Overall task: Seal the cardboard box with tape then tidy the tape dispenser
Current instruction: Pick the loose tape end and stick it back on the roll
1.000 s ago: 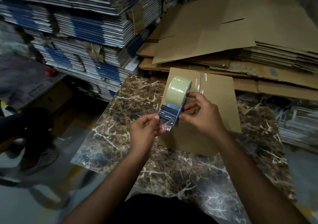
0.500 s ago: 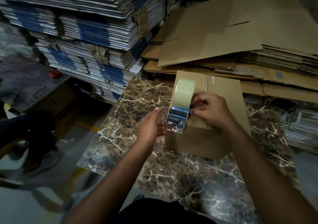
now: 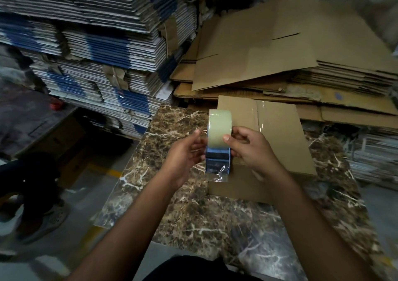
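A brown cardboard box (image 3: 277, 134) stands on the marble table (image 3: 215, 216), with a shiny strip of clear tape along its top seam. In front of the box's near left corner I hold a tape dispenser (image 3: 218, 149) upright: a pale roll on top, a blue metal frame below, a loose end of clear tape hanging from the blade. My right hand (image 3: 249, 151) grips its right side, thumb on the roll. My left hand (image 3: 185, 155) touches its left side with spread fingers.
Tall stacks of flattened white-and-blue cartons (image 3: 97, 50) rise at the back left. Piles of flat brown cardboard (image 3: 280, 50) lie behind the box. Another person's leg and shoe (image 3: 41, 218) stand on the floor at the left, beside the table's edge.
The dispenser has turned from tilted to upright and faces me squarely. My left hand has let go of the hanging tape end and moved up to the dispenser's left side.
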### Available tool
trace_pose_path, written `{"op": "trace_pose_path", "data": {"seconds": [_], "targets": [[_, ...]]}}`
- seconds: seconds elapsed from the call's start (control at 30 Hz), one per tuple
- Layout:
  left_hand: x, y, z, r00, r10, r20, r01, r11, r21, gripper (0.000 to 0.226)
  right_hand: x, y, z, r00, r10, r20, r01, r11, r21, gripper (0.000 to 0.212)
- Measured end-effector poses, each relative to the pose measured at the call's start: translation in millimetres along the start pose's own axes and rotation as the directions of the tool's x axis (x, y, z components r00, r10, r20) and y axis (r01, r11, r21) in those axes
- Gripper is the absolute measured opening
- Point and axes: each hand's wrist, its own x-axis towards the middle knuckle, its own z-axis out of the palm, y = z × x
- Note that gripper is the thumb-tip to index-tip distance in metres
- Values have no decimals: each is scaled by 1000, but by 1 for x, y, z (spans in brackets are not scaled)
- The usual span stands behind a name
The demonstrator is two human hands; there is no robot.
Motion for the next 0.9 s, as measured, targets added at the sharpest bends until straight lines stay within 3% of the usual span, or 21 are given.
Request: {"op": "trace_pose_path", "data": {"seconds": [0.13, 0.3, 0.57, 0.73, 0.8, 0.9], "targets": [[0, -6, -36, 999, -38, -20, 36, 993, -114, 34, -6, -7, 34, 997, 8, 73, -8, 1000, 5, 18], [8, -25, -97, 987, -159, -13, 152, 961, -233, 28, -4, 1, 86, 973, 113, 202, -166, 948, 271, 19], [27, -63, -171, 962, -271, 31, 270, 930, -250, 26, 20, 50, 160, 922, 304, 240, -375, 857, 353, 23], [53, -85, -194, 946, -322, -23, 310, 926, -216, 26, 40, 79, 185, 909, 377, 177, -405, 897, 174, 21], [67, -87, -198, 942, -329, -66, 311, 930, -194, 27, 46, 86, 192, 927, 354, 123, -362, 931, 45, 27], [85, -86, -200, 928, -363, -80, 348, 925, -154, 28, 59, 93, 201, 931, 351, 103, -352, 936, -9, 38]]}}
